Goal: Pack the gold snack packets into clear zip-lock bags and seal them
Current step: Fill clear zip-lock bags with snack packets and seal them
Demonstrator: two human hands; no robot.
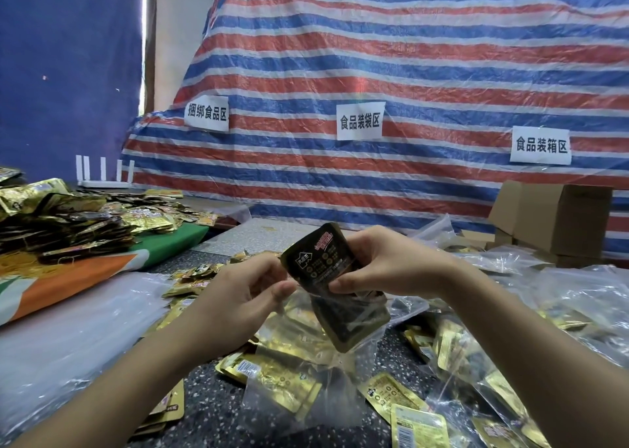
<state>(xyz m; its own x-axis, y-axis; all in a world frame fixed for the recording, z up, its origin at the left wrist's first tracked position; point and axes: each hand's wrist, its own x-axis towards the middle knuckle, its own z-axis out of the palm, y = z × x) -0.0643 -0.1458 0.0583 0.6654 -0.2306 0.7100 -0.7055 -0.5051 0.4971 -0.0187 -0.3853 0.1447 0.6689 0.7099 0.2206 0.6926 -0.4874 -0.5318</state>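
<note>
Head view: both hands pinch glossy packets into crinkly bag.

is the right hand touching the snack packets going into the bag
Touching. The head view shows the right hand gripping the stack of snack packets, thumb pressed on its front above the mouth of the clear zip-lock bag.

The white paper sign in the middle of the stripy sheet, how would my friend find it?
Look at the big red, white and blue striped tarp behind the table. Three white paper signs are stuck on it; the middle sign hangs straight above the two hands. It sits higher than the right sign.
</note>
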